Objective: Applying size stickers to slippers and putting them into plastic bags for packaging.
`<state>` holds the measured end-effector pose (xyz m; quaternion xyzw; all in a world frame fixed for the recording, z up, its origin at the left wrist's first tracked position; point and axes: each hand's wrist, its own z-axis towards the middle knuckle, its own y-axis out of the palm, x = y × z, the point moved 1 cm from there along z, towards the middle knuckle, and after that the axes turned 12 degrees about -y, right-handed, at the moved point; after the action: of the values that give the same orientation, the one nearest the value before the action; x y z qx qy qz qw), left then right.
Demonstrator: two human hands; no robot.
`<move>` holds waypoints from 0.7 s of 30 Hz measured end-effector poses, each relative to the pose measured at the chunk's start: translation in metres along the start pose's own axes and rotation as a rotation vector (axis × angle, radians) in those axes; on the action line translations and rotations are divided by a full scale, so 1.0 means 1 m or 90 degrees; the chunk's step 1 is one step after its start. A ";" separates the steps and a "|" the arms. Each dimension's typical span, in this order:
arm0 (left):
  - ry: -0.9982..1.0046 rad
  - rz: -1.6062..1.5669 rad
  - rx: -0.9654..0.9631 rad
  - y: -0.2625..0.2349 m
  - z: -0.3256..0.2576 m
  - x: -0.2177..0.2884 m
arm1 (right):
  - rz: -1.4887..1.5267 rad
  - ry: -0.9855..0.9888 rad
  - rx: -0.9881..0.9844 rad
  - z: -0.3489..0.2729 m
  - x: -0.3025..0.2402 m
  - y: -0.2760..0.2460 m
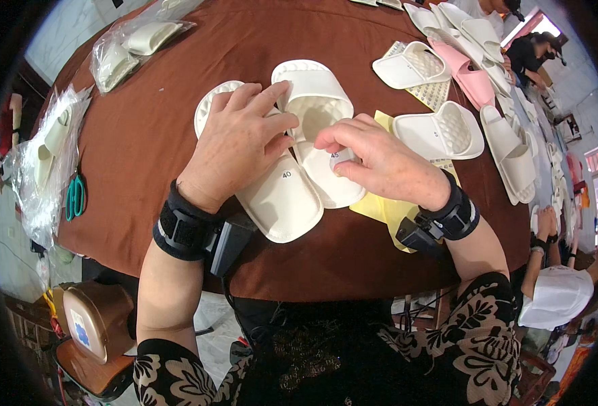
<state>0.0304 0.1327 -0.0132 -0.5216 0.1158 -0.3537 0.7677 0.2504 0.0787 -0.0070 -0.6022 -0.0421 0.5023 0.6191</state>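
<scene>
The left slipper (pixel 282 203) and right slipper (pixel 329 184) are laid side by side on the table (pixel 153 128). The left slipper is covered partly by the left hand (pixel 239 135), its fingers spread loosely over the straps. The right hand (pixel 373 159) is half curled above the right slipper; whether the label (pixel 341 158) there is pinched cannot be told. Yellow paper (pixel 380 206) is seen beside it.

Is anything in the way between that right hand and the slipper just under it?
Only what looks like a small pale sticker, at the right hand, over the slipper; I cannot tell whether it touches. Nothing else visible stands between: the left hand is to the side, over the other slipper.
</scene>
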 end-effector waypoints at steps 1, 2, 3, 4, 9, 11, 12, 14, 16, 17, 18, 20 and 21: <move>0.001 0.002 -0.001 0.000 -0.001 0.000 | -0.001 0.001 0.001 0.000 0.000 0.000; 0.001 0.004 -0.002 0.000 -0.001 -0.001 | -0.007 -0.004 0.001 0.000 -0.001 0.001; 0.002 0.003 -0.001 0.001 -0.001 -0.001 | -0.013 -0.009 0.001 0.000 -0.001 0.002; 0.012 0.007 0.021 0.001 -0.001 0.000 | -0.014 -0.009 0.000 0.000 -0.001 0.002; 0.000 0.008 -0.001 0.000 -0.002 -0.001 | -0.025 -0.015 0.030 -0.002 -0.002 0.004; 0.005 0.014 0.001 -0.001 -0.002 -0.001 | -0.023 -0.012 0.031 -0.002 -0.003 0.005; 0.005 0.014 0.001 -0.001 -0.002 -0.001 | -0.020 -0.008 0.032 -0.001 -0.003 0.005; 0.006 0.010 -0.002 -0.002 -0.003 -0.002 | -0.017 -0.007 0.028 -0.001 -0.003 0.005; 0.006 0.009 0.001 -0.001 -0.003 -0.002 | -0.014 -0.005 0.025 -0.001 -0.003 0.004; 0.006 0.009 0.003 -0.001 -0.003 -0.002 | -0.018 -0.009 0.026 -0.001 -0.004 0.005; 0.007 0.009 0.003 -0.001 -0.003 -0.002 | -0.021 -0.014 0.027 -0.001 -0.004 0.005; 0.002 0.005 -0.001 -0.002 -0.003 -0.002 | -0.021 -0.014 0.026 -0.001 -0.003 0.005; 0.002 0.005 -0.001 -0.002 -0.003 -0.002 | -0.022 -0.014 0.025 -0.001 -0.003 0.005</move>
<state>0.0264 0.1312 -0.0135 -0.5212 0.1195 -0.3512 0.7686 0.2462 0.0749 -0.0095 -0.5835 -0.0493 0.4986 0.6391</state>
